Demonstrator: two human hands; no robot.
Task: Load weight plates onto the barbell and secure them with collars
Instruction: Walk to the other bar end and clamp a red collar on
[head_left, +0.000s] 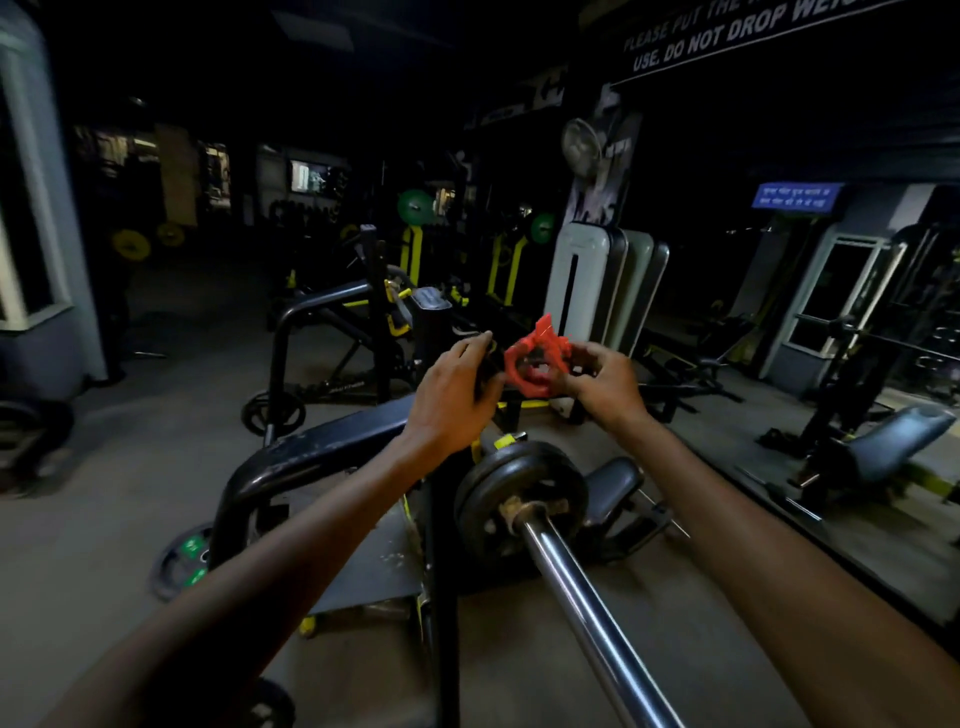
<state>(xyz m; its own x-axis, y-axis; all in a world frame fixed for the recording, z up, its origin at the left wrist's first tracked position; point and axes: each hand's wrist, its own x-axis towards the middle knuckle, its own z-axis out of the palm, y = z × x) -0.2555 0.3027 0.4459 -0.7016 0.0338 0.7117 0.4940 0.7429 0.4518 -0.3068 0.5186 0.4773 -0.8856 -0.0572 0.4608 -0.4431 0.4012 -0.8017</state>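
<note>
A chrome barbell sleeve (587, 587) runs from the lower right up to two black weight plates (519, 499) stacked on it. Above the plates, both my hands hold a red clamp collar (535, 358) in the air. My right hand (602, 384) pinches its right side. My left hand (457, 395) touches its left side and also seems to grip a dark object that I cannot make out. The collar's lever sticks up. The collar is off the bar.
A black bench frame (311, 452) stands left of the plates. A plate with green marks (182, 561) lies on the floor at lower left. A padded seat (893, 441) and racks stand right. More machines fill the dim background.
</note>
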